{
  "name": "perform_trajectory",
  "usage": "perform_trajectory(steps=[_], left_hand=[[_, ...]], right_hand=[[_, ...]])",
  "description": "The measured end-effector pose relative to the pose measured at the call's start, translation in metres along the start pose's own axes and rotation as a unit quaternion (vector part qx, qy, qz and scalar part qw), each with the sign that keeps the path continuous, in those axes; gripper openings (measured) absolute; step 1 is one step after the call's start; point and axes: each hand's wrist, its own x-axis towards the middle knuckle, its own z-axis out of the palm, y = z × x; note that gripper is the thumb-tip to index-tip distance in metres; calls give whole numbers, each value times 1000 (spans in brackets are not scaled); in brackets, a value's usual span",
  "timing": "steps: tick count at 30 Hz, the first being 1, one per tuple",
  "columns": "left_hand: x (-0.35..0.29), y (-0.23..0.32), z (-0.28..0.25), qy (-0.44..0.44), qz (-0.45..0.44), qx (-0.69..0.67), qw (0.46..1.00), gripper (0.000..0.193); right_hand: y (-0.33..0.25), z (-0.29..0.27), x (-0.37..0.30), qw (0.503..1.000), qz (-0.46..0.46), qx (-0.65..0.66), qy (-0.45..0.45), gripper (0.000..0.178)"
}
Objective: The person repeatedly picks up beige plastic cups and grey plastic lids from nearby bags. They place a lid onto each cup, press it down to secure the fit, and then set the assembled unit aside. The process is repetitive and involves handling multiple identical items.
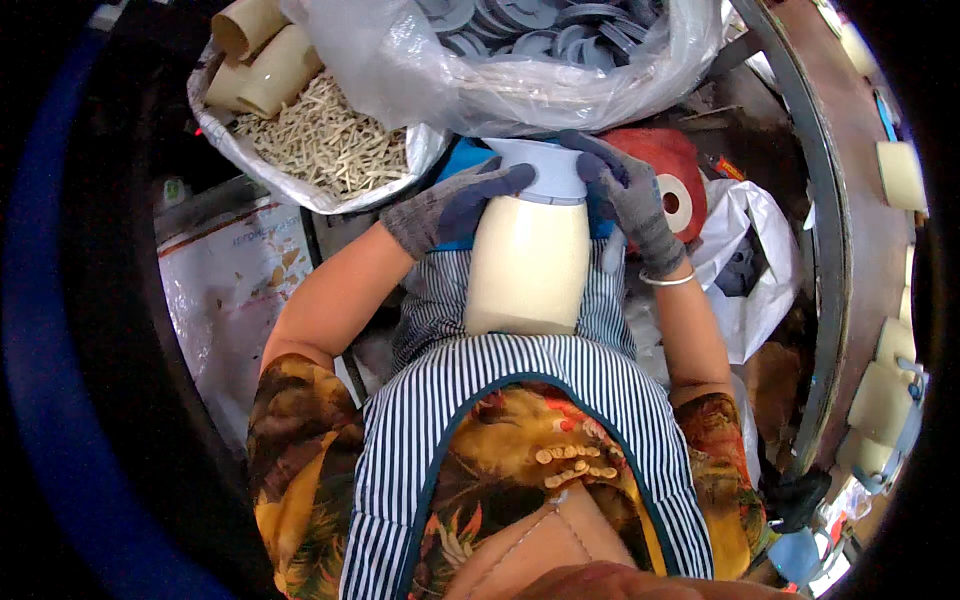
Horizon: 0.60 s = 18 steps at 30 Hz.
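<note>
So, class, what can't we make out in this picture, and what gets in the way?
All in the head view:
- Far side of the cream vessel: hidden by its own body.
- Far side of the grey collar: turned away from the camera.
- Lower strips in the white sack: covered by those on top.
- Full pile of grey parts: cut off by the upper edge.

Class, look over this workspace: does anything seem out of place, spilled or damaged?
Mildly odd: large cream tubes lie on their sides atop thin pale strips in the white sack, mixing unlike shapes. The held cream jug body shows no visible damage.
</note>
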Motion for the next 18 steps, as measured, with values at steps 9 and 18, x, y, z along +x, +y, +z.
perform_trajectory(steps=[9,18], left_hand=[[6,-13,-12,39,28,52,997,62],[-53,8,13,244,186,62,950,79]], right_hand=[[16,10,2,998,-60,4,13,40],[110,-94,-39,865,-9,-417,278,35]])
